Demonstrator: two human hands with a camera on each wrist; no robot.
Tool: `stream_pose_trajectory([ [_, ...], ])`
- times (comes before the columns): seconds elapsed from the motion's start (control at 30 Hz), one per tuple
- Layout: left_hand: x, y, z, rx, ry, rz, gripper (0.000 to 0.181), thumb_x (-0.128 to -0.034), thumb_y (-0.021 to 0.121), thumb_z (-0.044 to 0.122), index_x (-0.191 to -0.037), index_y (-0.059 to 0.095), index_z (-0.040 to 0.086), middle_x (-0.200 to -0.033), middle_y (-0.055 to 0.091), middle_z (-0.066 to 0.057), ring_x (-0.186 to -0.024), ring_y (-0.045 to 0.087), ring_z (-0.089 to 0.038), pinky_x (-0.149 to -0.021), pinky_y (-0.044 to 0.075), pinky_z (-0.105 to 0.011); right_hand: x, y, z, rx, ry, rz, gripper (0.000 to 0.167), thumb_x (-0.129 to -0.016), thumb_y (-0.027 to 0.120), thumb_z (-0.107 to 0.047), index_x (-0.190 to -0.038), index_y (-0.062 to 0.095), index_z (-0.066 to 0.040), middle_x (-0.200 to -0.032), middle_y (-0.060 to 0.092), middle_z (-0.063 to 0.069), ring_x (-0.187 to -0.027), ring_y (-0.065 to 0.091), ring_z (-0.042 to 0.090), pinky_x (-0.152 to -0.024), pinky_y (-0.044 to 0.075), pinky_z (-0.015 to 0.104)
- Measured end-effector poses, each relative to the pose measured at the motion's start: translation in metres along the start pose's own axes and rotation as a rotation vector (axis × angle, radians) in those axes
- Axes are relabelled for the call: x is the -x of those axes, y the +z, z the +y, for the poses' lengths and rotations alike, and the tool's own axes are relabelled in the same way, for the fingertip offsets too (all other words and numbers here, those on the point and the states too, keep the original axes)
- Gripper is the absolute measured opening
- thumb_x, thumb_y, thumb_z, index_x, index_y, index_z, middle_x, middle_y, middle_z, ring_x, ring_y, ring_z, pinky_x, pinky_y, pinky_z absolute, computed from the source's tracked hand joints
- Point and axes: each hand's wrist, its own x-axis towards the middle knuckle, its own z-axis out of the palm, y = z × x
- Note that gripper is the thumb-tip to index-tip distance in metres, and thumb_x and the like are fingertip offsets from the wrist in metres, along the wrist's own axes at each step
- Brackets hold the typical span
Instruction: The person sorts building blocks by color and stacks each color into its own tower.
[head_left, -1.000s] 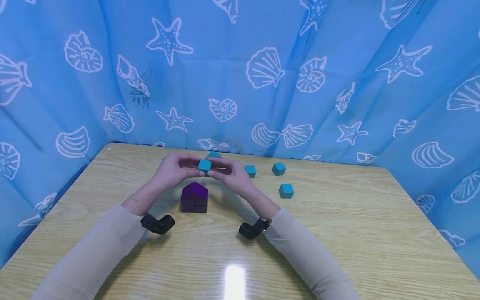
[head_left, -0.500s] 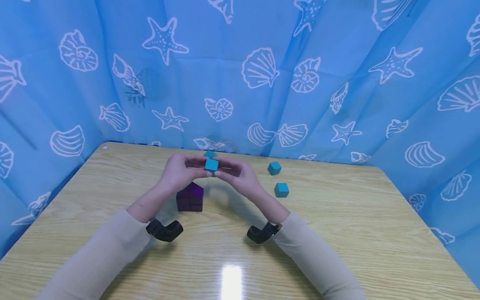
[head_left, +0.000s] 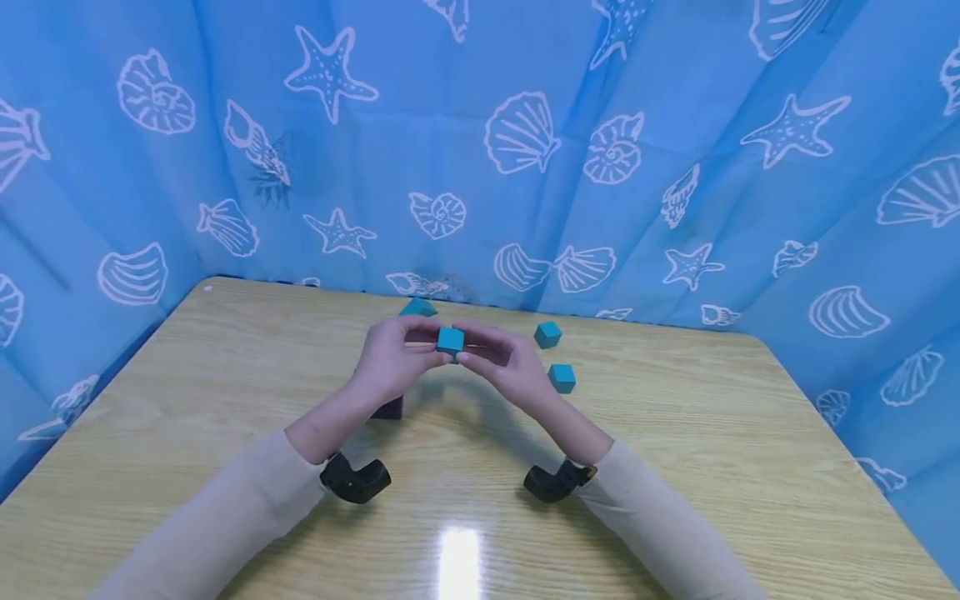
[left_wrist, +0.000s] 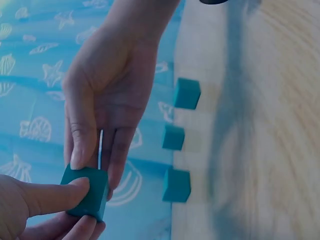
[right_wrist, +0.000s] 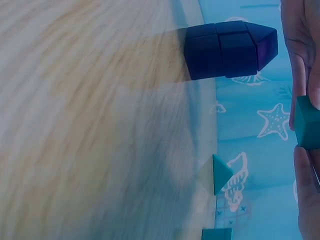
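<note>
A teal cube [head_left: 450, 340] is held up above the table between both hands. My left hand [head_left: 393, 360] pinches it from the left, its thumb lying across one face in the left wrist view. From the other side my right hand [head_left: 517, 371] grips it with thumb and fingers. Behind the left hand sits a house-shaped stack of dark purple blocks [right_wrist: 220, 52], mostly hidden in the head view but showing its pointed top in the right wrist view. A teal triangular block [head_left: 418, 307] lies beyond the hands.
Two teal cubes, a far one [head_left: 547, 334] and a nearer one [head_left: 562, 378], rest right of the hands. The left wrist view shows a third cube [left_wrist: 173, 137], covered in the head view. A blue shell-print curtain [head_left: 450, 150] hangs behind the wooden table [head_left: 712, 458].
Both hands have moved right with the teal cube, still gripping it together. The left hand now covers most of the purple stack, and the right hand hides one table cube.
</note>
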Motion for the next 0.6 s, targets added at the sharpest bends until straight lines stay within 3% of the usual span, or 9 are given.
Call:
stream_pose_trajectory([
  [0.17, 0.004, 0.015, -0.001, 0.037, 0.047, 0.000, 0.035, -0.0839, 0.072, 0.005, -0.117, 0.063, 0.002, -0.116, 0.064, -0.014, -0.114, 0.060, -0.028, -0.089, 0.056, -0.035, 0.010, -0.009, 0.003, 0.029, 0.018, -0.007, 0.041, -0.092, 0.062, -0.005, -0.132, 0.054, 0.001, -0.129, 0.059, 0.022, -0.119, 0.058, 0.032, -0.095, 0.052, 0.030],
  [0.33, 0.006, 0.030, -0.005, 0.010, 0.089, 0.009, 0.033, -0.0838, 0.071, 0.001, -0.115, 0.063, 0.001, -0.114, 0.063, -0.013, -0.112, 0.061, -0.026, -0.090, 0.055, -0.032, 0.018, -0.013, 0.009, 0.041, 0.041, -0.025, 0.042, -0.093, 0.061, -0.005, -0.134, 0.052, 0.003, -0.131, 0.057, 0.022, -0.122, 0.055, 0.032, -0.096, 0.051, 0.030],
  [0.6, 0.009, 0.047, -0.010, -0.009, 0.083, 0.013, 0.030, -0.0835, 0.070, -0.003, -0.113, 0.062, -0.001, -0.112, 0.062, -0.015, -0.111, 0.061, -0.029, -0.090, 0.055, -0.033, 0.026, -0.019, 0.015, 0.076, 0.107, -0.035, 0.040, -0.092, 0.060, -0.002, -0.131, 0.053, 0.005, -0.130, 0.057, 0.023, -0.122, 0.054, 0.034, -0.096, 0.051, 0.029],
])
